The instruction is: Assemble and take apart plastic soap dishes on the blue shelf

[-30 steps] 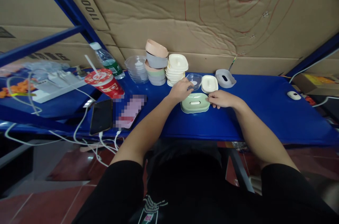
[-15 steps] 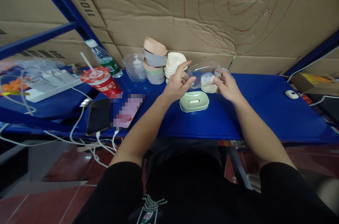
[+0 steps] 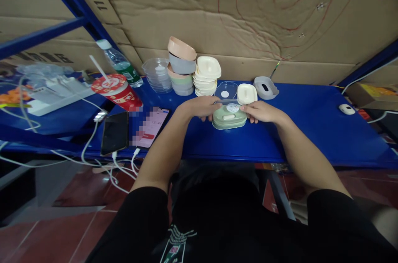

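Observation:
A clear plastic cover [image 3: 222,112] with a round white sticker lies over the pale green dish [image 3: 229,125], held at its two ends. My left hand [image 3: 206,106] has its fingers closed on the cover's left end, and my right hand [image 3: 260,111] pinches the right end. The fingertips also sit close to the dish; whether they touch it I cannot tell. Just behind, another clear cover [image 3: 226,87] with a white sticker lies flat beside a cream dish [image 3: 247,94].
A grey dish [image 3: 266,88] stands behind my right hand. Along the back are cream dishes [image 3: 207,68], coloured bowls [image 3: 182,66] and clear covers [image 3: 157,75]. Two phones, one a dark phone [image 3: 115,134], a red cup [image 3: 120,93] and a bottle [image 3: 121,64] are at left.
The clear cover, raised in my right hand before, is now down over the green dish. My left hand, earlier free with fingers apart, has closed on the cover's left end.

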Motion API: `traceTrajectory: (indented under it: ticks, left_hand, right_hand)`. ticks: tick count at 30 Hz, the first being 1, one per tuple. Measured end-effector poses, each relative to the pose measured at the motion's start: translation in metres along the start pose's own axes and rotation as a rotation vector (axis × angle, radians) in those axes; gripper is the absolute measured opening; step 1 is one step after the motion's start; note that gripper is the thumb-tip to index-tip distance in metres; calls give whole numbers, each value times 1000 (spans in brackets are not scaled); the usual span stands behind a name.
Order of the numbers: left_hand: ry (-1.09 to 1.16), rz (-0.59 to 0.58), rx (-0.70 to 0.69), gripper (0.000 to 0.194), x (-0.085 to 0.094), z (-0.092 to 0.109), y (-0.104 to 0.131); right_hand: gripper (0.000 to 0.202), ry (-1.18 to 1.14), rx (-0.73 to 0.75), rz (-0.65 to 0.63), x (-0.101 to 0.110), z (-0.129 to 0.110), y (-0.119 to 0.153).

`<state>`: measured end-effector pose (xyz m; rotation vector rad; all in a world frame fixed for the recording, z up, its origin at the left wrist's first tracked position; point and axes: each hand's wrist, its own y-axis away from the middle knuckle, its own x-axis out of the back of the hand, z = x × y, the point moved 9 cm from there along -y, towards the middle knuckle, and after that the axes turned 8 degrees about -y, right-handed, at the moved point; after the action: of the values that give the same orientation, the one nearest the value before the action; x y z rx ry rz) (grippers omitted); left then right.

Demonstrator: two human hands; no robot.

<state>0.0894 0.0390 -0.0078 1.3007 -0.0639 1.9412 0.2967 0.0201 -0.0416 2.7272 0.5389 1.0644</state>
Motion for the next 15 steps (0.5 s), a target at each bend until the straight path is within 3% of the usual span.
traceTrajectory:
  ticks: [4,15]
  left_hand:
    - [-60,-81,11,47,-8,0,-3]
    - [-23,-93,-25,58,-12,1,-12]
  right_hand:
    - [65,78,-21,2,0,2,0]
    - [64,24,34,-93,5,-3,8]
